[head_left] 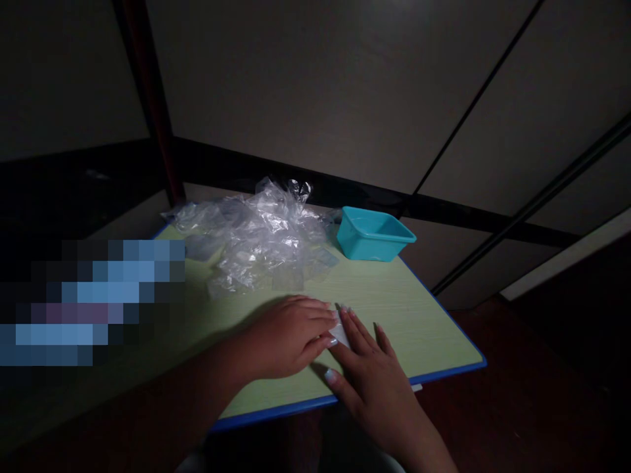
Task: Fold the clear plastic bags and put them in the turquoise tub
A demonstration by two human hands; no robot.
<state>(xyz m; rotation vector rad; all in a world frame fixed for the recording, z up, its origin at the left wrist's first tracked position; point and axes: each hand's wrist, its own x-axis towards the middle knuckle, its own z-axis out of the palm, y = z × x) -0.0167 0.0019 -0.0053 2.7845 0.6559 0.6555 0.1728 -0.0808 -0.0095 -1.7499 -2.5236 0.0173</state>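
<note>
A small whitish, see-through piece (340,333), which looks like folded plastic, lies flat on the table between my hands. My left hand (293,334) comes in from the left, its fingers stretched out and its thumb apart, with the tips at the piece's left edge. On the other side, my right hand (372,371) lies flat with fingers spread, the index and middle fingers along the piece's right side. Both hands partly cover the piece, so its full shape is hidden. Beyond my left hand is a loose heap of crumpled clear plastic bags (266,230).
A turquoise plastic basket (372,248) stands at the table's far right edge. The pale green table (419,328) has a blue rim, with its near edge just below my hands. Light panels (305,85) rise behind it. A pixelated patch covers the left side.
</note>
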